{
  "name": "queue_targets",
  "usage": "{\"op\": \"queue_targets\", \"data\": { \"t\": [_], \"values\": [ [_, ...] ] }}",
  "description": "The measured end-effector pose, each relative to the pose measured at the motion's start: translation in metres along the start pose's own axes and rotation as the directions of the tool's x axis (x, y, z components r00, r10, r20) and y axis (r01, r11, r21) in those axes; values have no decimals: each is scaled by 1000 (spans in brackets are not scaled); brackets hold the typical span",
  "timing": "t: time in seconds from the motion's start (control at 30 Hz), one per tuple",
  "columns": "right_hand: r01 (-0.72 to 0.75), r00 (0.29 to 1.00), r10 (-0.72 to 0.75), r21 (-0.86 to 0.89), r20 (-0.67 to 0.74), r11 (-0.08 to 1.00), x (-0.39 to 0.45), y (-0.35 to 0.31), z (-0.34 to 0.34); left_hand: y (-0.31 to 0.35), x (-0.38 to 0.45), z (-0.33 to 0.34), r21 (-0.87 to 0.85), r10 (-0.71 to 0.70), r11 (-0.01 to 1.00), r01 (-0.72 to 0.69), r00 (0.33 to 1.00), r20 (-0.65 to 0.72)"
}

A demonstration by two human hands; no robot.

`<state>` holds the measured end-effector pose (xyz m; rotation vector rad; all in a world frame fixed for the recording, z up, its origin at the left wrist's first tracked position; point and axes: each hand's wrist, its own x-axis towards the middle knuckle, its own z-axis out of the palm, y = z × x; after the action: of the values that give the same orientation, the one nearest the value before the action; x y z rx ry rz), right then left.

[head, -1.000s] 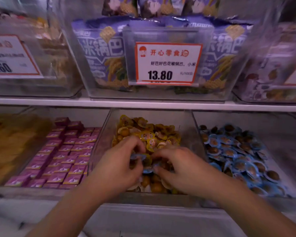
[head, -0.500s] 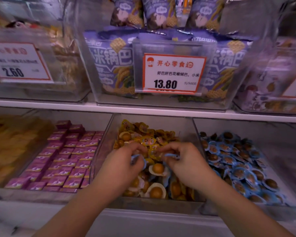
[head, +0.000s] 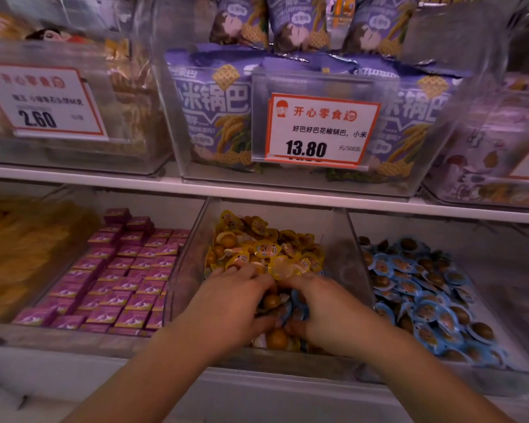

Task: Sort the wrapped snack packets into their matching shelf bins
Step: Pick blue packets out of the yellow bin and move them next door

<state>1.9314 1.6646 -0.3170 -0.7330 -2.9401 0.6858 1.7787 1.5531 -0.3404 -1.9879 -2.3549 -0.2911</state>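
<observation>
Dim purplish light; soft blur; edges warped, left side smeared.

White shelf board (head: 257, 190) across store rack, price card (head: 321, 129) above, dim purplish light

This is a snack shop, at a self-service display of loose wrapped sweets and bagged snacks. Clear plastic bins stand side by side on a white shelf (head: 257, 190), in two tiers. The upper middle bin (head: 177, 123) holds purple printed snack bags (head: 214, 108) and carries a red-bordered price tag (head: 321, 129) reading 13.80 with Chinese product text; a second price tag (head: 43, 99) to the left reads 2.60. Below, separate bins keep each kind apart: pink wrapped squares (head: 119, 270) in rows, yellow round packets (head: 263, 248) in the middle bin, blue round packets (head: 425, 288) to the right.
</observation>
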Motion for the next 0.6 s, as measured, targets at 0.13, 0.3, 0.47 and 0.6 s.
{"op": "queue_targets", "data": {
  "t": [0.13, 0.3, 0.47, 0.6],
  "values": [
    [-49, 999, 48, -76, -18, 996, 2, 1, 5, -2, -2, -6, -138, -89, 987, 79, 993, -71],
    [19, 995, -27, -74, -100, 997, 4, 5, 14, -10, -3, -9, -248, -260, 947, 204, 941, -219],
    [120, 988, -133, -148, -82, 982, 6, 6, 24, -3, 0, -10, -223, -305, 944, 244, 904, -301],
    [150, 975, -170, -138, -146, 979, 8, 2, 24, 1, 1, -15, -448, -289, 887, 114, 893, -346]
  ]
}}
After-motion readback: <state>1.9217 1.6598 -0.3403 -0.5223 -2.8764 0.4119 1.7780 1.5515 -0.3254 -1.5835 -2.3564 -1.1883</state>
